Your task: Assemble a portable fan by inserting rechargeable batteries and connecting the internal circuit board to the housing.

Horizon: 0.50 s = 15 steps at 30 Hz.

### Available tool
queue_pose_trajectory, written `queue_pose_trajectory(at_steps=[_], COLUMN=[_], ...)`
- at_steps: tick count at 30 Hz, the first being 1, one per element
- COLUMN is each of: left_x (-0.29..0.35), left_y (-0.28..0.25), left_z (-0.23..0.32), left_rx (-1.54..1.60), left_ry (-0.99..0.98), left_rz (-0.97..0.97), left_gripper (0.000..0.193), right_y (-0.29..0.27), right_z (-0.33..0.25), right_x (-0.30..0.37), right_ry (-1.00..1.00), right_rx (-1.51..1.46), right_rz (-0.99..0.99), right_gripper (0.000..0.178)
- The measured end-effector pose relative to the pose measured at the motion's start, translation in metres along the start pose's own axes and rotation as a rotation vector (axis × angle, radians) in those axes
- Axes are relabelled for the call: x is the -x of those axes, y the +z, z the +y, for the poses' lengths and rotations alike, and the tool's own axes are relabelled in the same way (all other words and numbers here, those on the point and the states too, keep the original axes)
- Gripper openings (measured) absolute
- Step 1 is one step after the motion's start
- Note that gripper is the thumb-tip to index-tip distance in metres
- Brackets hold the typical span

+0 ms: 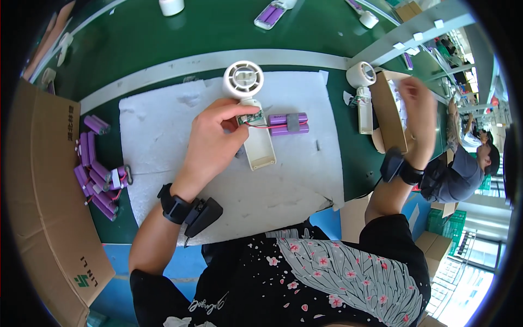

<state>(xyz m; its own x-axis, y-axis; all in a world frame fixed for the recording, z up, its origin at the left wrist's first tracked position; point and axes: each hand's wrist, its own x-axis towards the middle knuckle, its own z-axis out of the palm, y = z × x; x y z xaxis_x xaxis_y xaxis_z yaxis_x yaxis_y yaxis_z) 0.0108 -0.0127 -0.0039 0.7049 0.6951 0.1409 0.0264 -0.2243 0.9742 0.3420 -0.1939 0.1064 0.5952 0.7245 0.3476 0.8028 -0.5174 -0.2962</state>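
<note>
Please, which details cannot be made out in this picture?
In the head view:
Right hand: blurred; any held item is unclear.
Open cardboard box: contents partly behind this hand.
Green circuit board: partly covered by the left hand.
White cylindrical part: cut off by top edge.

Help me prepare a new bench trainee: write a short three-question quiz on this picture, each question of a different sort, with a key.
1. Multiple choice: what is the left hand touching?
a) the tall carton on the left
b) the green circuit board at the white fan
c) the pile of loose purple cells on the left

2. True or false: the purple battery pack lies on the white mat, beside the fan's handle.

3. Short answer: which container is nearest the right hand?

Key:
1. b
2. True
3. The small open cardboard box
</note>
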Motion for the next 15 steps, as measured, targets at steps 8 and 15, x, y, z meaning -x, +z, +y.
queue_pose_trajectory(at_steps=[8, 15], left_x=[0.006, -0.001], left_y=[0.0, 0.002], left_z=[-0.007, -0.001], left_rx=[-0.041, -0.05], left_ry=[-0.017, -0.018], left_rz=[0.034, 0.01], left_gripper=[0.036, 0.038], right_y=[0.068, 0.108], right_z=[-0.108, -0.116], right_x=[0.038, 0.048], right_ry=[-0.523, -0.65], right_rx=[-0.349, -0.54], right_rz=[-0.365, -0.699], right_gripper=[0.038, 0.047])
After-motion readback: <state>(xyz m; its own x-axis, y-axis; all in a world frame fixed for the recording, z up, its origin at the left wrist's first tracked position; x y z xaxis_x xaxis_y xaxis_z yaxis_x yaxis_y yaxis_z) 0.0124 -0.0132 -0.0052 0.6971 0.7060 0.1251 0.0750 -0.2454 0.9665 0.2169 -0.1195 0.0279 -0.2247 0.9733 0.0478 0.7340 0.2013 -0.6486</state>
